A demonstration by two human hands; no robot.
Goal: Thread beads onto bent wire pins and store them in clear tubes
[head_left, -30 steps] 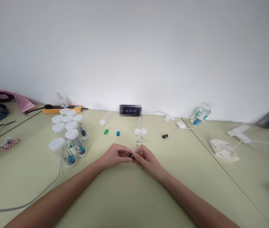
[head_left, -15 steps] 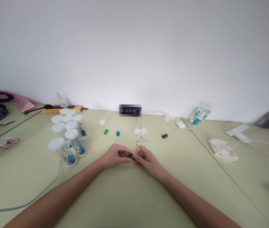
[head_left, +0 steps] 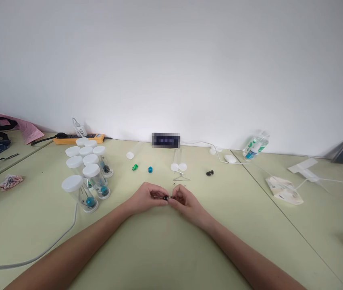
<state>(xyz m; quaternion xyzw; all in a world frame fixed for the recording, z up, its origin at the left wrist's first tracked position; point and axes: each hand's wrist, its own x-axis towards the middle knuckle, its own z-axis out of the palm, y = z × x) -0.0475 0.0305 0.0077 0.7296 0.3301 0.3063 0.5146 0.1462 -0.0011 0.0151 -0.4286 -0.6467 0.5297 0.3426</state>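
Between my two hands is a small black part (head_left: pixel 165 197) with a thin metal rod running back into the left palm. The fingers of my left hand (head_left: pixel 148 198) pinch this part from the left. My right hand (head_left: pixel 187 202) closes its fingertips on the part's right end, where a bit of metal shows. Just beyond the hands lie thin metal rods (head_left: pixel 181 178). Farther left on the table are a blue piece (head_left: pixel 150 169) and a green piece (head_left: pixel 135 167); black pieces (head_left: pixel 210 173) lie to the right.
Several clear tubes with white caps (head_left: pixel 75 183) stand at the left. Other clear tubes (head_left: pixel 183 159) lie near the wall. An orange power strip (head_left: pixel 65 141), a dark display (head_left: pixel 166 140), a white case (head_left: pixel 230 158), a plastic bottle (head_left: pixel 254 148) and a cable (head_left: pixel 75 217) are around.
My right hand's fingertips have shifted slightly on the part, and more of its metal end shows. My left hand has hardly moved.
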